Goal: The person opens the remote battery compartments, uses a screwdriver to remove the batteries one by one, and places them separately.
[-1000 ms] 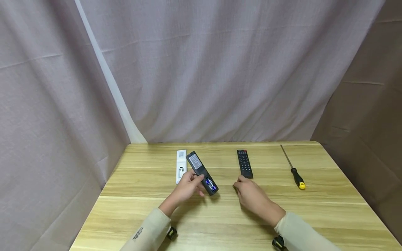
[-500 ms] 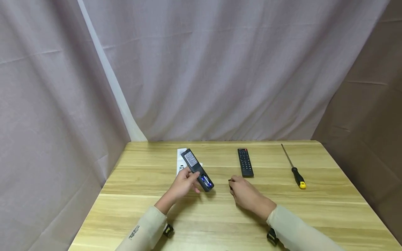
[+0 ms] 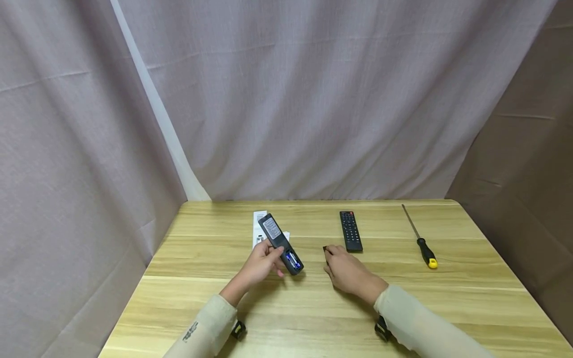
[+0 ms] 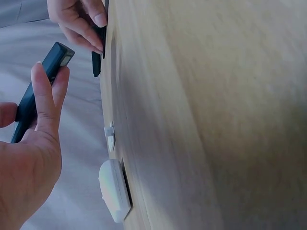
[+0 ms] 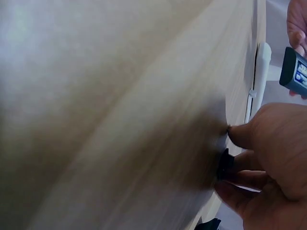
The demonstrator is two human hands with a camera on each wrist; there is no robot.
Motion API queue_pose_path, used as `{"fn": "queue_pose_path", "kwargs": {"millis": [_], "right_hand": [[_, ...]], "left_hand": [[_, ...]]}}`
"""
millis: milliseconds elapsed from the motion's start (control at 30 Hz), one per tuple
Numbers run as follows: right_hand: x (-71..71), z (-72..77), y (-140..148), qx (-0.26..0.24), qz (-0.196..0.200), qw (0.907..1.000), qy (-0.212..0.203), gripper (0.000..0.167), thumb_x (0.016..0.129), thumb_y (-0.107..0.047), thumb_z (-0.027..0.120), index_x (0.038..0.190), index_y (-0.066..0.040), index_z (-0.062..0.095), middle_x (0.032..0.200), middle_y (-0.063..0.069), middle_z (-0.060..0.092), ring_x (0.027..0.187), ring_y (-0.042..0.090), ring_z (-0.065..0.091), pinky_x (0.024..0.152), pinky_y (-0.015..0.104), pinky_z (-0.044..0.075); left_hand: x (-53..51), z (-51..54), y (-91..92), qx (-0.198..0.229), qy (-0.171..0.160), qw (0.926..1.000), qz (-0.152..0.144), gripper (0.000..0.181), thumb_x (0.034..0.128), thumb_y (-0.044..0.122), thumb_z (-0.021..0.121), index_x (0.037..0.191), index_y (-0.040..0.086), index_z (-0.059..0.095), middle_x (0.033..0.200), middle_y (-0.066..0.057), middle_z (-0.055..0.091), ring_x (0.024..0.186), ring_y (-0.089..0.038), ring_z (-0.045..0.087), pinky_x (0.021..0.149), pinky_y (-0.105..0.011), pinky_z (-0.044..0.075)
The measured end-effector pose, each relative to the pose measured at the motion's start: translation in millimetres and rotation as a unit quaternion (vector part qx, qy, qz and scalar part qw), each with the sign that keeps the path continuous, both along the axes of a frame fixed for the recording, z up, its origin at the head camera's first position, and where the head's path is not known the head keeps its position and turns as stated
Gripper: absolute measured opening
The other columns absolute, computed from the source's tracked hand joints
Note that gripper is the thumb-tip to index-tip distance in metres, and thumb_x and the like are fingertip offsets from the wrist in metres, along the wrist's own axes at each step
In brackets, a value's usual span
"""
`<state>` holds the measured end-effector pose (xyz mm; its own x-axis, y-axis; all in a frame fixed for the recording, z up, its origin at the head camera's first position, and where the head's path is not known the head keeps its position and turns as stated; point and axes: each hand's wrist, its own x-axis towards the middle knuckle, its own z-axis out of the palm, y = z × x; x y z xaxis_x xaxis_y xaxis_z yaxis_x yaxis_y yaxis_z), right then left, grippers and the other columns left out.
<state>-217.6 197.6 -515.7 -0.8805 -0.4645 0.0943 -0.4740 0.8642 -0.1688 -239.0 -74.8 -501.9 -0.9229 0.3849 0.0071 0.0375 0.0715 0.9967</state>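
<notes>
My left hand grips a dark grey remote control, tilted, back side up above the table. Its battery bay is uncovered and shows batteries with blue wrappers. In the left wrist view the thumb and fingers wrap around this remote. To the right, my right hand is low at the tabletop, its fingers pinching a small black battery cover. Much of that cover is hidden by the fingers. A white remote lies partly behind the grey one, with a small white piece beside it.
A black remote lies button side up just beyond my right hand. Farther right rests a screwdriver with a black and yellow handle. The wooden table ends at curtains behind and at the sides.
My right hand has moved leftward and slightly away from me with the black battery cover. My left hand and the grey remote shifted a little left, then stayed nearly still.
</notes>
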Motion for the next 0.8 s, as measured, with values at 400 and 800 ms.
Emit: {"fn": "queue_pose_path", "kwargs": {"millis": [400, 800], "right_hand": [[-15.5, -8.1, 1.7, 0.008, -0.027, 0.9994, -0.022, 0.054, 0.109, -0.021, 0.059, 0.147, 0.017, 0.052, 0.158, 0.031, 0.052, 0.145, 0.047, 0.051, 0.128, 0.058, 0.043], [-8.3, -2.2, 7.5, -0.042, -0.038, 0.9974, -0.044, 0.06, 0.108, -0.024, 0.062, 0.153, 0.013, 0.047, 0.165, 0.033, 0.042, 0.151, 0.049, 0.047, 0.126, 0.06, 0.045]], "left_hand": [[-2.5, 2.7, 0.1, 0.013, -0.015, 0.9998, -0.001, 0.036, 0.1115, 0.013, 0.051, 0.133, -0.015, 0.051, 0.113, -0.041, 0.071, 0.084, -0.04, 0.079, 0.064, -0.036, 0.071], [-2.9, -5.2, -4.7, 0.011, -0.021, 0.9996, 0.017, 0.034, 0.1105, 0.011, 0.051, 0.134, -0.014, 0.052, 0.116, -0.038, 0.073, 0.08, -0.021, 0.08, 0.063, -0.03, 0.069]]}}
